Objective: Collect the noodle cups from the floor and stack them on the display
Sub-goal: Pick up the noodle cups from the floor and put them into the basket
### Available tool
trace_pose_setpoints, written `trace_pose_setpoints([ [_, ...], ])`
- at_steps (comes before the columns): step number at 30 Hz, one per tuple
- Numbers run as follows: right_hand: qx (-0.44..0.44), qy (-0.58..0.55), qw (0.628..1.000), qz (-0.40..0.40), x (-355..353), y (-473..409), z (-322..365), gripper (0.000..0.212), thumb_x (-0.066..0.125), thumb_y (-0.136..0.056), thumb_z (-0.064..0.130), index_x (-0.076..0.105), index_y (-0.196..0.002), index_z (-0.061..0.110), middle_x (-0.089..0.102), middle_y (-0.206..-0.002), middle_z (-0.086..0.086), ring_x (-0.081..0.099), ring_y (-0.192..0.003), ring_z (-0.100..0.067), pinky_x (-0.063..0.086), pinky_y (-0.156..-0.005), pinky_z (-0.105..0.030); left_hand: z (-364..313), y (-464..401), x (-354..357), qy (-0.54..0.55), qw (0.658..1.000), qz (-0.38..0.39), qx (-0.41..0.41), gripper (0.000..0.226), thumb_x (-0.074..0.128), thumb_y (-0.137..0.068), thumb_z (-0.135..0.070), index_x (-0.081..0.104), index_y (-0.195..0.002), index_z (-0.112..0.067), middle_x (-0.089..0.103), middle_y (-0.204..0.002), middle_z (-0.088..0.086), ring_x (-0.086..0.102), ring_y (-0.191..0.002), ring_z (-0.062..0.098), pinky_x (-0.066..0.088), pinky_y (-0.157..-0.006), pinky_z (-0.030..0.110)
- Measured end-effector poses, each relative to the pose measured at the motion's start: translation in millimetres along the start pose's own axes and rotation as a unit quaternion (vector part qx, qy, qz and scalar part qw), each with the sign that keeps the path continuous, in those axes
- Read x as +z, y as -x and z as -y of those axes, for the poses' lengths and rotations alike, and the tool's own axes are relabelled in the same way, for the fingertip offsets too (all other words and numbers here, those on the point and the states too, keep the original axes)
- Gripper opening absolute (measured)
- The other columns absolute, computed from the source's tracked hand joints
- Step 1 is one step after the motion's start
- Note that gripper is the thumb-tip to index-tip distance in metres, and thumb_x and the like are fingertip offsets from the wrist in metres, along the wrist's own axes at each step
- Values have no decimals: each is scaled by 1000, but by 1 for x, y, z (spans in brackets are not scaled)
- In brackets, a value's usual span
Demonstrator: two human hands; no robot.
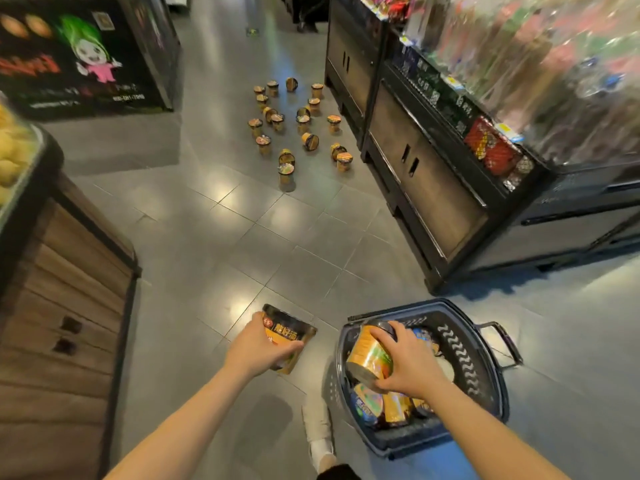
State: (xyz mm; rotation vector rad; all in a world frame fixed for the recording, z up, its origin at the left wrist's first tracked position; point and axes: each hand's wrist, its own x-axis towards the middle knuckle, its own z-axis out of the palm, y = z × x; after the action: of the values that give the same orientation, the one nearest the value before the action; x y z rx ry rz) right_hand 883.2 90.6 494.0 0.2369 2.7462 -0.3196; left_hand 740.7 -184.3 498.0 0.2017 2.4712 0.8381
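My left hand [258, 349] grips a black and orange noodle cup [289, 336] above the floor, left of the basket. My right hand [408, 365] grips an orange noodle cup [369, 353], tilted on its side over the dark blue shopping basket [464, 344]. Several more cups lie inside the basket under that hand. Further up the aisle, several noodle cups [299, 124] are scattered on the grey tile floor, some upright and some tipped over.
A dark shelf unit [426, 174] full of packaged snacks lines the right side. A wooden produce stand [65, 306] stands at the left, and a black printed display box [79, 53] at the far left. My white shoe [320, 433] is beside the basket.
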Motion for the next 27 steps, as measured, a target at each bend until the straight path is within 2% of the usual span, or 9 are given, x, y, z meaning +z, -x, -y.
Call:
trace_pose_setpoints([
  [3,9,12,999,31,16,36,-7,108,37,-52,82,18,-149,39,22,-150,-5,35,-133,-26,41,-101,-37,2,27,19,-14,999,29,1,90,73,-48,-79,40,-114,-27,61,-101,-10,62,-88,11,57,-77,34],
  [7,31,10,998,53,27,72,-27,106,49,-56,78,17,-149,39,22,-150,-6,38,-131,-28,42,-100,-40,-13,44,41,-30,998,60,16,102,68,-39,-87,40,-117,-27,59,-99,-12,62,-87,8,59,-76,34],
  [12,45,0,998,41,19,91,-61,108,35,-51,83,16,-149,40,20,-151,-4,32,-135,-25,39,-104,-40,-39,47,68,-57,996,67,26,99,66,-43,-88,35,-118,-31,56,-96,-16,61,-86,6,59,-76,32],
  [16,54,4,996,68,17,92,-112,102,57,-64,73,13,-150,40,16,-153,-5,32,-136,-27,38,-105,-39,-63,37,103,-42,997,59,14,94,73,-47,-81,38,-116,-30,58,-91,-17,62,-80,3,59,-73,31],
  [17,54,7,996,75,17,89,-126,102,56,-64,73,13,-150,39,16,-154,-5,32,-135,-27,38,-105,-39,-70,33,113,-36,998,54,12,91,76,-49,-78,40,-116,-28,58,-90,-16,61,-79,2,58,-72,29],
  [21,31,8,994,106,7,66,-188,112,32,-49,82,14,-150,40,15,-156,-6,31,-137,-28,34,-108,-40,-96,16,161,15,999,17,-32,78,81,-56,-68,43,-112,-30,58,-91,-17,61,-79,4,55,-72,29],
  [23,-1,28,993,116,3,46,-214,111,30,-48,81,13,-150,41,17,-155,-7,32,-137,-28,35,-107,-39,-102,10,182,34,998,3,-62,71,81,-62,-64,40,-111,-32,55,-90,-18,58,-72,1,50,-70,27],
  [25,-23,36,991,129,8,21,-235,110,29,-49,84,13,-150,41,18,-153,-5,32,-136,-27,35,-106,-38,-100,1,205,49,994,-12,-102,76,79,-64,-64,41,-118,-26,54,-95,-14,55,-72,1,44,-69,26],
  [27,-38,30,990,129,15,-2,-243,108,32,-53,85,14,-150,41,18,-153,-5,31,-136,-26,35,-107,-38,-90,-2,222,70,988,-38,-135,85,80,-62,-65,43,-124,-20,57,-100,-10,56,-85,10,44,-72,28],
])
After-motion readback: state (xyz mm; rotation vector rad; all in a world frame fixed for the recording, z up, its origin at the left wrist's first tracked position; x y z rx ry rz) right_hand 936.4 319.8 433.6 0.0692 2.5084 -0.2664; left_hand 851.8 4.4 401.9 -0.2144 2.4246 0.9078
